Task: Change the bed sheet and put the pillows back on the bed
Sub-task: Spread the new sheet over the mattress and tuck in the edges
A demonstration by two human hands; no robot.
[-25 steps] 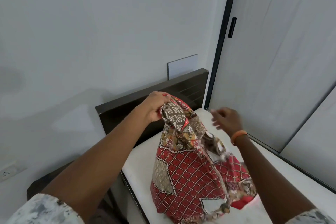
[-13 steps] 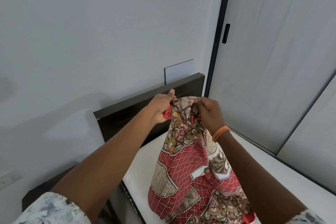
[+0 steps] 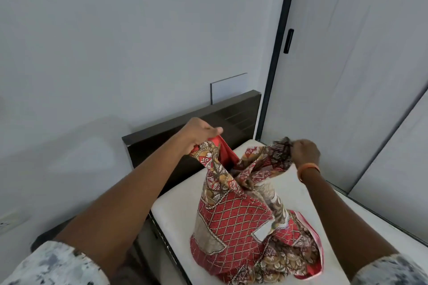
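Note:
A red and brown patterned bed sheet point(image 3: 234, 220) hangs bunched above the bare white mattress point(image 3: 176, 213), its lower folds piled on the mattress. My left hand point(image 3: 199, 134) grips one part of the sheet's upper edge near the headboard. Further right, my right hand point(image 3: 304, 152), with an orange band at the wrist, pinches another part of that edge. The two hands are held apart, so the top of the sheet is spread open between them. No pillow is in view.
A dark wooden headboard point(image 3: 231, 111) stands against the grey wall. Sliding wardrobe doors point(image 3: 347, 76) with a black frame and handle run along the bed's right side. A wall socket point(image 3: 9, 220) sits low at the left.
My hands were together at the top of the sheet half a second ago. Now the right hand has drawn away to the right with its edge, opening the sheet.

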